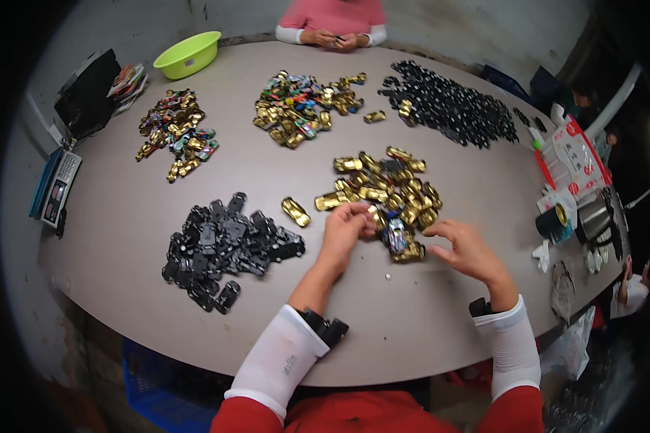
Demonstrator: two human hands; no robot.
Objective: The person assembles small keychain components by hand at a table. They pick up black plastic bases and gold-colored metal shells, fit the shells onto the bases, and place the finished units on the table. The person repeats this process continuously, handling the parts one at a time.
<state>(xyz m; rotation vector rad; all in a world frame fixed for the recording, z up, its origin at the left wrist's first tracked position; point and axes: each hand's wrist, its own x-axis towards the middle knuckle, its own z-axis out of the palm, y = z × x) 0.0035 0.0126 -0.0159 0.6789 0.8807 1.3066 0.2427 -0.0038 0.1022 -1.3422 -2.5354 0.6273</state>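
A heap of gold toy car bodies (383,189) lies just right of the frame's centre on the round grey desk (123,209). The left hand (344,229) pinches one gold body at the heap's lower left edge, fingers closed on it. The right hand (464,247) rests at the heap's lower right edge with fingers curled and loose; whether it grips a piece cannot be told. Between the hands lies a silver-and-blue toy car (396,234). A single gold car body (295,211) sits apart, just left of the heap. A pile of black chassis parts (227,242) fills the lower left of the desk. Further up are two heaps of mixed coloured and gold cars (175,132) (303,108) and a spread of black parts (451,105) at upper right. A green bowl (188,53) stands at upper left, a calculator (59,187) at the left rim. Another person's hands (336,40) rest at the top edge.
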